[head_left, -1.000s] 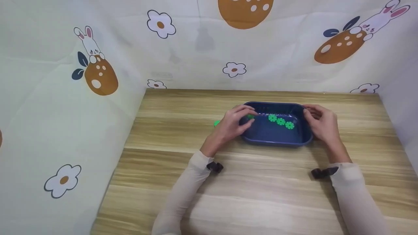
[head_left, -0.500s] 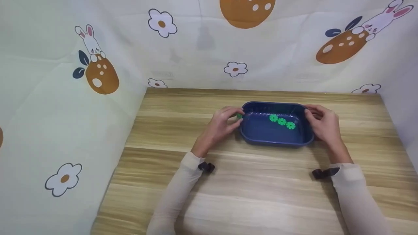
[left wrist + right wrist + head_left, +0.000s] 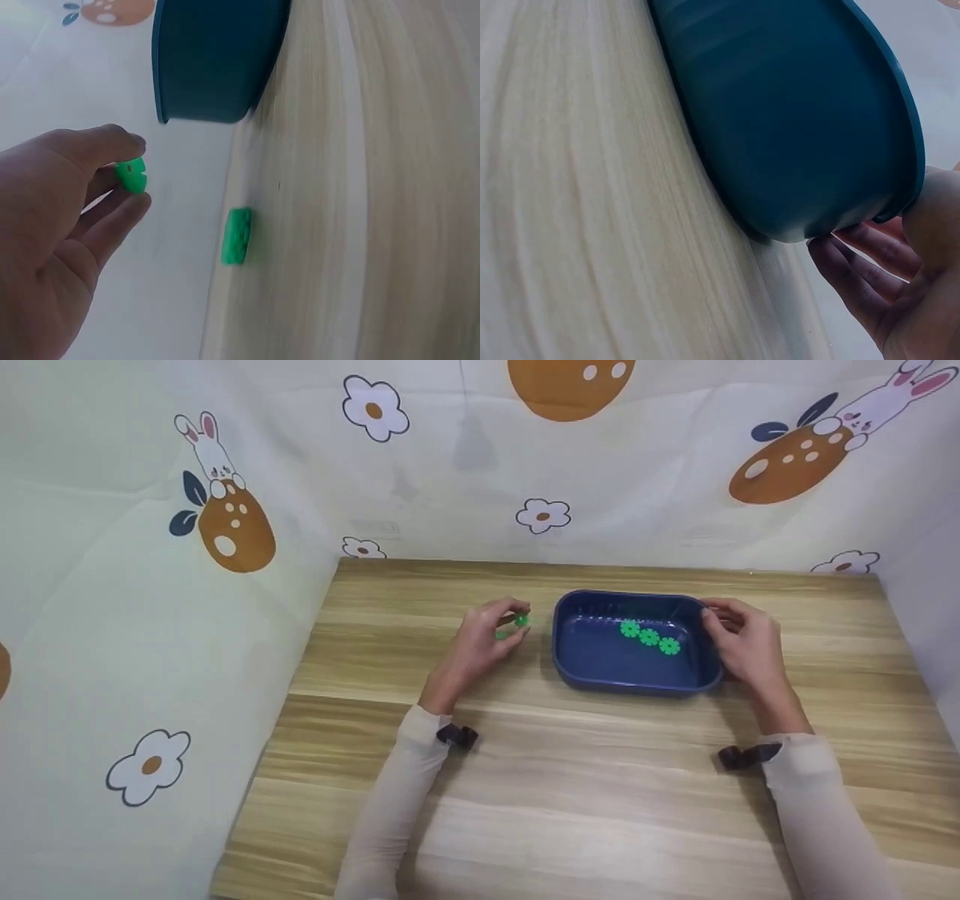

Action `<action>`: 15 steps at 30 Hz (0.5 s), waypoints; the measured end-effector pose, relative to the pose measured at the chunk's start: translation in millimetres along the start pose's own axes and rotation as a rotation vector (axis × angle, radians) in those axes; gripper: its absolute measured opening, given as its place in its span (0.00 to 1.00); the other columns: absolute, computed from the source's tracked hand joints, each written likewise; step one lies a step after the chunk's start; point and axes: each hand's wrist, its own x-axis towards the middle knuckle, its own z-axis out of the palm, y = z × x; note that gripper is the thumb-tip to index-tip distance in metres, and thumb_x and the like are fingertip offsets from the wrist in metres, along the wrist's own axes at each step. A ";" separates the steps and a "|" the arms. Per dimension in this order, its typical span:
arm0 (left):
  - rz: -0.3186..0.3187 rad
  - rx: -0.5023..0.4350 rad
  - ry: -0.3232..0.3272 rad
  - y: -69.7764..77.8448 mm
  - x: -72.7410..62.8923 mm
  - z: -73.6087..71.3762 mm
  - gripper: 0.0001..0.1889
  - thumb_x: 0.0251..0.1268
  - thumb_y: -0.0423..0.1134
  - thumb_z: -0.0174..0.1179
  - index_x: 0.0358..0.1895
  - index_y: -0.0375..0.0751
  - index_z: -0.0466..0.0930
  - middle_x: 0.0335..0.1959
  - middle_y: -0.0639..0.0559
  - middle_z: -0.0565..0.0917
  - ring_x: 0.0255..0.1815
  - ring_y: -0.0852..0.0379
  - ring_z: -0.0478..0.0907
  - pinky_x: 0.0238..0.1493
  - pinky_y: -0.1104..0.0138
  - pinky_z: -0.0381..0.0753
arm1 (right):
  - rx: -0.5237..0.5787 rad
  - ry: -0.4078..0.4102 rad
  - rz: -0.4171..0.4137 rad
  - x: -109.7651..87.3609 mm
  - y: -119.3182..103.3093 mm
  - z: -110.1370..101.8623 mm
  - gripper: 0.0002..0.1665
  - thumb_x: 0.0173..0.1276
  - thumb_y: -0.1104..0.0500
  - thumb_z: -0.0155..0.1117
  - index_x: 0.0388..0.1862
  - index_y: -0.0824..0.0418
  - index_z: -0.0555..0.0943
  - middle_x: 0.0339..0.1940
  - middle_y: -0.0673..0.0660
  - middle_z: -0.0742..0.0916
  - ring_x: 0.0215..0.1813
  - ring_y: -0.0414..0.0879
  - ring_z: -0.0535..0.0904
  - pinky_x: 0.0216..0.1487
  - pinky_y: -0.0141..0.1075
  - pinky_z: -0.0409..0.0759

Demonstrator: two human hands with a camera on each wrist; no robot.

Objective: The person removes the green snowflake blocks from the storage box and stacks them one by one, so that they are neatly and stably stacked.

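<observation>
My left hand (image 3: 476, 641) pinches a green notched disc (image 3: 132, 175) between thumb and fingers, to the left of the dark blue tray (image 3: 630, 688). Below that hand, on the table, lies another green piece (image 3: 236, 236); in the head view the fingers partly cover it. Three green notched discs (image 3: 649, 637) sit in a slanting row on the tray's floor. At the tray's right end, my right hand (image 3: 748, 649) grips the rim, with its fingers against the outer wall in the right wrist view.
The wooden table (image 3: 570, 802) meets a patterned cloth wall (image 3: 450, 495) behind the tray and another on the left. A black wrist camera (image 3: 457, 736) is strapped to the left sleeve and a second one (image 3: 746, 757) to the right.
My left hand has moved left, out from over the tray and past its left rim, with the green disc still pinched. The right hand and the tray have stayed in place.
</observation>
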 end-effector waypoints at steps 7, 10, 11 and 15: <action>-0.041 0.109 -0.101 -13.0 -6.7 -14.6 0.13 0.68 0.28 0.72 0.54 0.36 0.88 0.57 0.42 0.88 0.60 0.46 0.86 0.62 0.59 0.89 | -0.003 0.014 -0.013 -0.1 2.3 1.4 0.21 0.81 0.52 0.66 0.61 0.64 0.88 0.55 0.68 0.92 0.45 0.19 0.81 0.52 0.12 0.78; -0.034 0.129 -0.126 -17.2 -7.7 -18.2 0.13 0.67 0.29 0.72 0.53 0.37 0.89 0.54 0.42 0.88 0.58 0.45 0.85 0.62 0.56 0.88 | -0.010 0.020 -0.017 -0.4 2.6 1.5 0.21 0.81 0.52 0.66 0.61 0.64 0.89 0.54 0.68 0.92 0.45 0.19 0.81 0.51 0.12 0.78; -0.033 0.131 -0.138 -18.0 -7.8 -19.5 0.12 0.67 0.29 0.72 0.53 0.37 0.89 0.53 0.42 0.88 0.58 0.45 0.85 0.63 0.56 0.87 | -0.012 0.020 -0.016 -0.2 2.8 1.4 0.21 0.81 0.52 0.66 0.61 0.64 0.89 0.54 0.68 0.92 0.45 0.19 0.81 0.51 0.12 0.78; -0.060 0.123 -0.204 -20.5 -8.8 -23.6 0.13 0.67 0.29 0.72 0.53 0.37 0.89 0.54 0.43 0.89 0.59 0.46 0.86 0.65 0.56 0.86 | -0.009 0.020 -0.017 0.5 2.2 1.0 0.21 0.81 0.52 0.66 0.61 0.65 0.89 0.54 0.68 0.92 0.45 0.19 0.81 0.51 0.12 0.78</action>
